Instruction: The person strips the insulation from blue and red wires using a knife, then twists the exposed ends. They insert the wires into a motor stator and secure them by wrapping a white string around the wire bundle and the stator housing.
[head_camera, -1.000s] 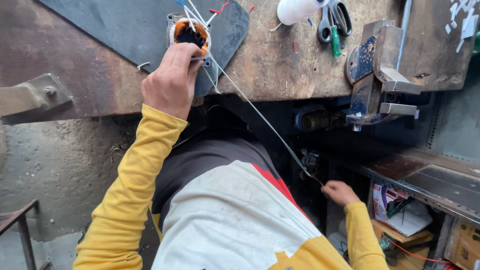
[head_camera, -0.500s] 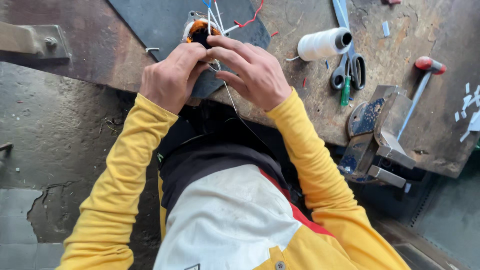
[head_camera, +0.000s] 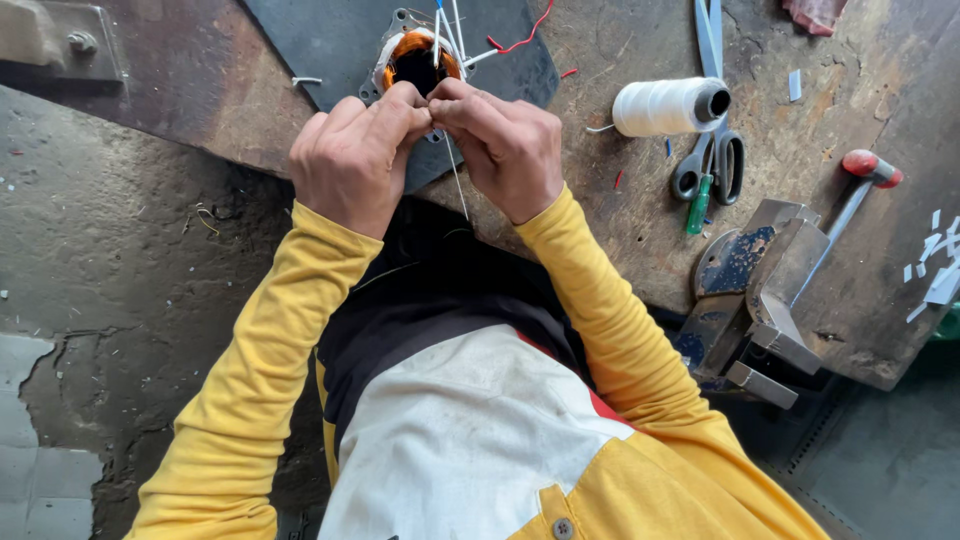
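On the far left of the worn tabletop (head_camera: 200, 90) I see a bolted metal bracket (head_camera: 60, 40). My left hand (head_camera: 350, 160) is curled, fingertips pinching at the near rim of a motor stator (head_camera: 418, 60) with orange copper winding, which sits on a dark mat (head_camera: 330, 40). My right hand (head_camera: 505, 150) touches the left one, pinching a thin white thread (head_camera: 458, 185). Further right lie a white thread spool (head_camera: 665, 106), scissors (head_camera: 712, 160) and a blue vise (head_camera: 755, 290).

Bare bench left of the stator (head_camera: 418, 62); thread spool (head_camera: 668, 107), scissors (head_camera: 708, 160) crowd right
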